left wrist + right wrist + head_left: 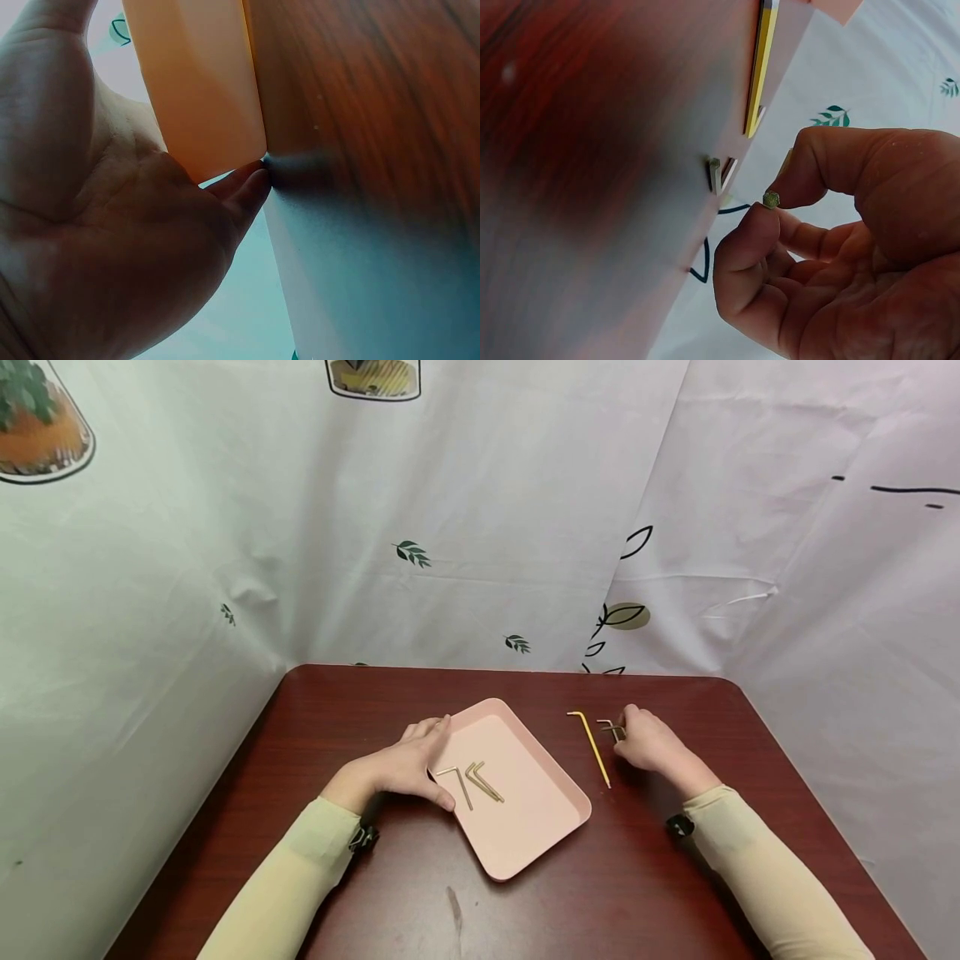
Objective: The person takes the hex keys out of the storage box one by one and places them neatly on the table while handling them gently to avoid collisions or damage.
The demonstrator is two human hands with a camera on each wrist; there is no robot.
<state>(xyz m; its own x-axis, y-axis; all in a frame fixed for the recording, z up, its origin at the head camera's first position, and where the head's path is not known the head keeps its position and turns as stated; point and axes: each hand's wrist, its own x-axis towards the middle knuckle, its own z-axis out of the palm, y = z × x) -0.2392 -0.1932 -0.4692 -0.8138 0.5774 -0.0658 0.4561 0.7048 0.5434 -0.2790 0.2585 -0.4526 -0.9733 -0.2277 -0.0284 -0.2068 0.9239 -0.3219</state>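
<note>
A pink tray (525,768) lies turned at an angle on the table, with three L-shaped hex keys (486,783) in its left part. My left hand (401,770) holds the tray's left corner, thumb on the near side and fingers along the far side. To the right of the tray, my right hand (651,742) pinches a metal hex key (771,199) between thumb and forefinger, its hexagonal end facing the right wrist camera. Close beside that hand lies another silver hex key (715,176). A yellow hex key (592,747) lies between the tray and my right hand.
The dark red-brown wooden table (375,902) has rounded far corners. White printed curtains (465,510) hang behind it and at both sides. A dark smear (454,906) marks the near part of the tabletop.
</note>
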